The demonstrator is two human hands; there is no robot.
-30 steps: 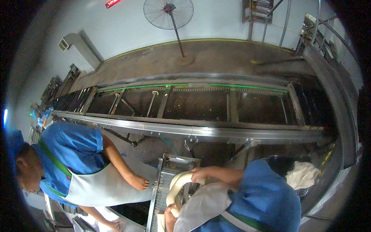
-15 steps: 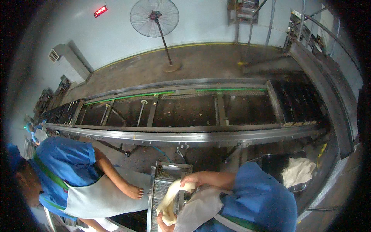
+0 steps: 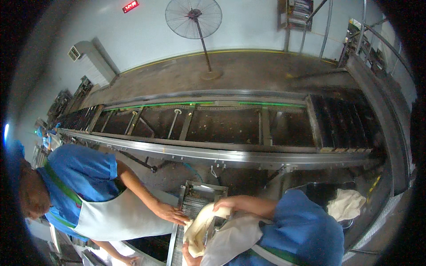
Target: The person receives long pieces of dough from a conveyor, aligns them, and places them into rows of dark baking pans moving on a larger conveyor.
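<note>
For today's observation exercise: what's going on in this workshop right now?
The person's right hand grips the upper end of a pale, limp dough-like sheet over a mesh-belt machine, while the left hand, barely in view, sits at its lower end. A co-worker's hand rests on the machine's edge. A long conveyor line runs behind.

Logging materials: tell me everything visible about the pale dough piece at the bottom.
The dough is a pale cream, soft, smooth strip, bent in an arc and hanging over a small metal mesh conveyor. Its top end is in the grip of one hand; another hand touches its lower end. A white apron lies beside it.
</note>
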